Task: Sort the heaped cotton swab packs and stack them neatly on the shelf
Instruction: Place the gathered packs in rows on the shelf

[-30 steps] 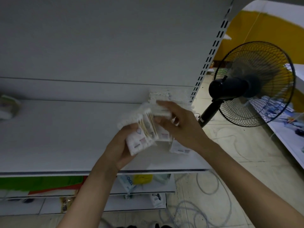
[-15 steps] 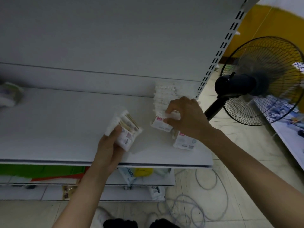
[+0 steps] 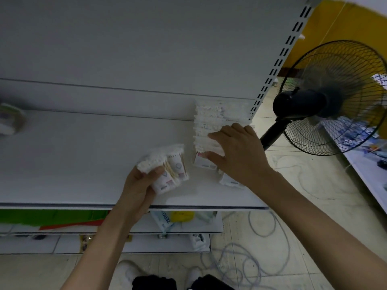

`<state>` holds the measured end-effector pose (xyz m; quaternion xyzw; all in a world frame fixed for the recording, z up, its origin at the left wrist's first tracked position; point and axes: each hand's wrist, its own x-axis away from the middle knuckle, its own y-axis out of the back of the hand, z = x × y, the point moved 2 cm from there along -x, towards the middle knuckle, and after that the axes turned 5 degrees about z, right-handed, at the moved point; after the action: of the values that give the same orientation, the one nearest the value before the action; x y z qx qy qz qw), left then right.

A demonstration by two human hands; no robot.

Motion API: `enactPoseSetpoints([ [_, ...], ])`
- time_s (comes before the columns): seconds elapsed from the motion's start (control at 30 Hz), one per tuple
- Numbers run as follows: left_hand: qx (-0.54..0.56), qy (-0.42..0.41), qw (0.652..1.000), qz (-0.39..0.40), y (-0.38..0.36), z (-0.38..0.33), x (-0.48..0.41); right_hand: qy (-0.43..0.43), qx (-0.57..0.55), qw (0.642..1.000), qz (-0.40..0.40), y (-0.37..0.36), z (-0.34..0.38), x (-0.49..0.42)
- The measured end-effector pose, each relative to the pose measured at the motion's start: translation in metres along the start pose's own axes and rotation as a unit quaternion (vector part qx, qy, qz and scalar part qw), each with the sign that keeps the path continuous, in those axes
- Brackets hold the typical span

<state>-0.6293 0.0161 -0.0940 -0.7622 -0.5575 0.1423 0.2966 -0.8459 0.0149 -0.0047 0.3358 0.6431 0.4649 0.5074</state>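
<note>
1. Your left hand (image 3: pixel 140 185) is nearest, close to the front edge of the shelf (image 3: pixel 83 164). Its fingers and thumb curl round a small bundle of cotton swab packs (image 3: pixel 167 170). The cotton tips point away from you, the labels face you, and wooden sticks show through the clear wrap.
2. Just right of it, one loose pack (image 3: pixel 229 181) lies flat on the shelf, partly under your right wrist.
3. Your right hand (image 3: pixel 236 151) grips the near end of the row of packs (image 3: pixel 209 126), fingers bent over the tops and thumb against the front label.
4. That row runs back to the rear panel near the shelf's right end, with the packs on edge and their white tips slightly uneven.
5. You look to be mid-stacking, steadying the row before adding the bundle. The next move calls for setting the bundle on edge against the front pack, labels matching, while your right hand braces the row. The thin packs would probably topple otherwise.
6. Beyond the shelf stands a pedestal fan (image 3: pixel 335 97).
</note>
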Motion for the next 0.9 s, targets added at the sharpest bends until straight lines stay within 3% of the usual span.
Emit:
enactPoseSetpoints([
  [0.07, -0.045, -0.004, 0.999, 0.012, -0.006, -0.003, 0.005, -0.049, -0.155, 0.987, 0.021, 0.018, 0.006, 0.005],
  [0.13, -0.090, -0.009, 0.994, 0.054, -0.015, -0.007, 0.011, -0.080, -0.317, 0.937, 0.123, 0.027, 0.013, 0.009],
  [0.2, -0.141, -0.008, 0.987, 0.083, -0.026, -0.011, 0.015, -0.054, -0.399, 0.897, 0.180, 0.030, 0.018, 0.014],
  [0.27, -0.157, -0.011, 0.985, 0.073, -0.030, -0.011, 0.016, -0.030, -0.424, 0.886, 0.183, 0.030, 0.013, 0.018],
  [0.37, -0.083, -0.010, 0.996, -0.019, -0.024, -0.010, 0.012, -0.072, -0.393, 0.910, 0.115, 0.034, -0.012, 0.018],
  [0.47, -0.070, 0.002, 0.994, -0.087, -0.005, -0.008, 0.012, -0.127, -0.411, 0.902, 0.037, 0.045, -0.038, 0.016],
  [0.6, -0.041, 0.040, 0.995, -0.083, -0.009, -0.004, 0.016, -0.089, -0.376, 0.918, 0.086, 0.039, -0.028, 0.011],
  [0.7, -0.014, 0.037, 0.996, -0.086, -0.025, -0.004, 0.016, -0.062, -0.267, 0.954, 0.118, 0.017, -0.019, 0.007],
  [0.77, -0.052, 0.028, 0.996, -0.061, -0.033, -0.005, 0.018, -0.032, -0.162, 0.980, 0.111, 0.003, -0.018, 0.006],
  [0.9, -0.219, -0.004, 0.976, 0.010, -0.045, -0.002, 0.027, -0.007, -0.100, 0.995, 0.030, -0.007, -0.020, 0.013],
])
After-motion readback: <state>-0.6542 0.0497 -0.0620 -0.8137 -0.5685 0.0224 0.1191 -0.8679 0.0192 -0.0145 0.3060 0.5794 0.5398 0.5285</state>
